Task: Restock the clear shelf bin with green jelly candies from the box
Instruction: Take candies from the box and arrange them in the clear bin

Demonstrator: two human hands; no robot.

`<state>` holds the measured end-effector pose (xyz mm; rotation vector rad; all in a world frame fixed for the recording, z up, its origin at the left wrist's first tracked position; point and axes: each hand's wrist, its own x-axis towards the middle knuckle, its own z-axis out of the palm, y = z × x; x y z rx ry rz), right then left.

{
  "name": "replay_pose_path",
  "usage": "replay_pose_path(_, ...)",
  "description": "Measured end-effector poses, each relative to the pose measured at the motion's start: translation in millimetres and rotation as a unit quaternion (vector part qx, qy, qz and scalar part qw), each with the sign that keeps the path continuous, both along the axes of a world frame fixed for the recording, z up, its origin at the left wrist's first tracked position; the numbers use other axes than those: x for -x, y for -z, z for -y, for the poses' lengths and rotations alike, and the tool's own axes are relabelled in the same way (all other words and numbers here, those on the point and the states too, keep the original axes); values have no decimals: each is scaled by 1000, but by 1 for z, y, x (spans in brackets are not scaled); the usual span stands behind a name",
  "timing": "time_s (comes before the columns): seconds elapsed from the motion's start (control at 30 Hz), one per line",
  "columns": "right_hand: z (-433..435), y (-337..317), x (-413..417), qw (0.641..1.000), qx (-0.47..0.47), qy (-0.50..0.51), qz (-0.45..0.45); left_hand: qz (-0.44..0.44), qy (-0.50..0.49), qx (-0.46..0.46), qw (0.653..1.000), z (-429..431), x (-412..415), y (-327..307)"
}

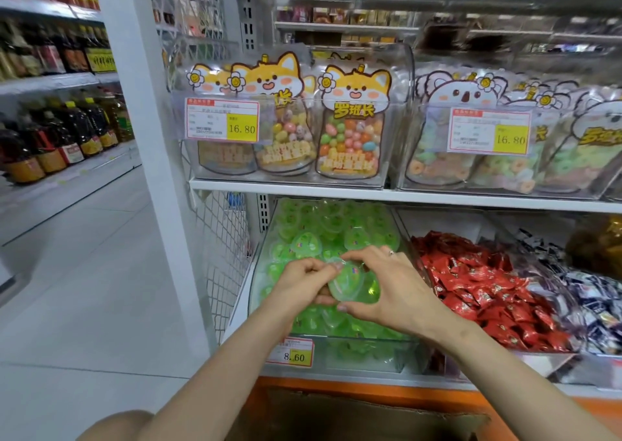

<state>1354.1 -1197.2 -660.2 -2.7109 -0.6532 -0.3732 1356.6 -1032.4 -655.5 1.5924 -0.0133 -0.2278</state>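
head view | left hand and right hand both pinch one green jelly cup above the clear bin, near its front edge | box below the shelf | risk: bin heaped, so a released cup may slide over the front wall | bin tag reads 8.60; upper tag reads 16.80

In the shelf bin jelly candies, wrapped sweets right of it, box below — bagged sweets on shelf above.
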Motion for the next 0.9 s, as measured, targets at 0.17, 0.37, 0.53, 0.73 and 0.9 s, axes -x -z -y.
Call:
replay_pose_path(0.17, -1, -2, -21, 995, -100, 23, -6, 65, -54, -50, 995, -11, -10, 0)
replay_pose_path(0.37, -6, -12, -78, 994, -53, 51, -79, 143, -98, -174, 969, -33, -26, 7)
replay_pose_path(0.53, -13, -5, -101, 995, 14, 68, -76, 172, -104, -165, 966, -36, -32, 8)
replay_pose_path(0.73, -10, 10, -111, 989, 66, 93, -91, 191, -105, -175, 960, -37, -36, 11)
replay_pose_path(0.9, -2, -8, -95, 994, 45, 76, -60, 183, -93, -181, 962, -37, -35, 12)
